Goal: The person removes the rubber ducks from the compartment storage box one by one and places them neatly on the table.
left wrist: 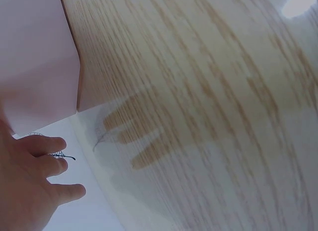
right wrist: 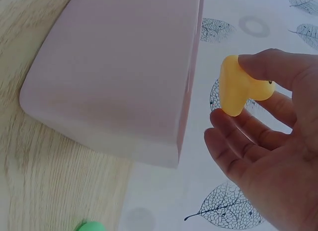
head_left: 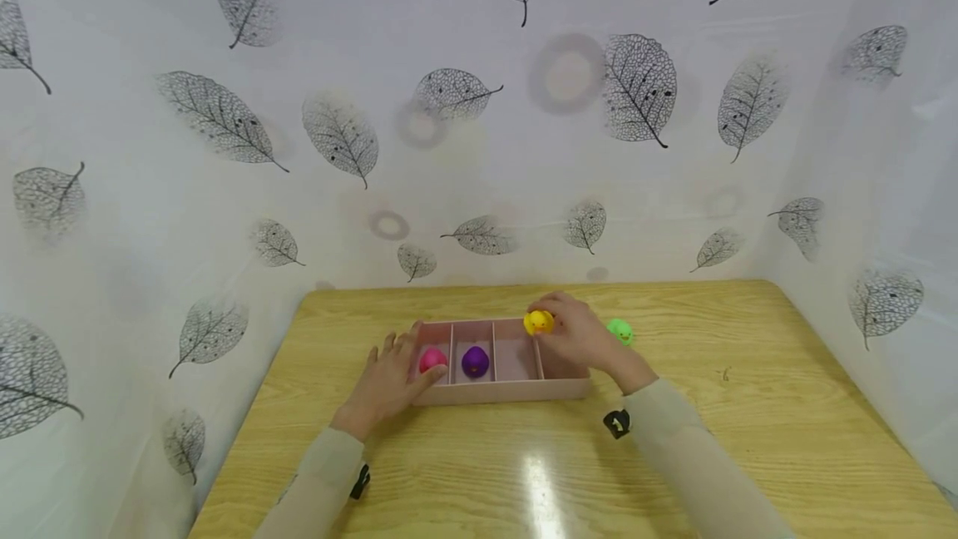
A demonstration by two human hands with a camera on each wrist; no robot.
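A yellow rubber duck (head_left: 538, 323) is pinched between the thumb and fingers of my right hand (head_left: 576, 336), above the right part of a pink divided box (head_left: 500, 392). The right wrist view shows the same yellow duck (right wrist: 234, 87) held up beside the box wall. My left hand (head_left: 385, 381) rests at the box's left end, fingers spread and thumb over its front edge. A pink duck (head_left: 432, 360) sits in the leftmost compartment, partly behind that thumb. In the compartment beside it lies a purple duck (head_left: 475, 363). The third compartment holds nothing.
On the wooden table (head_left: 674, 447), a green duck (head_left: 620, 331) stands right of the box, just past my right wrist. A white curtain (head_left: 479, 173) printed with leaves hangs around the back and sides of the table.
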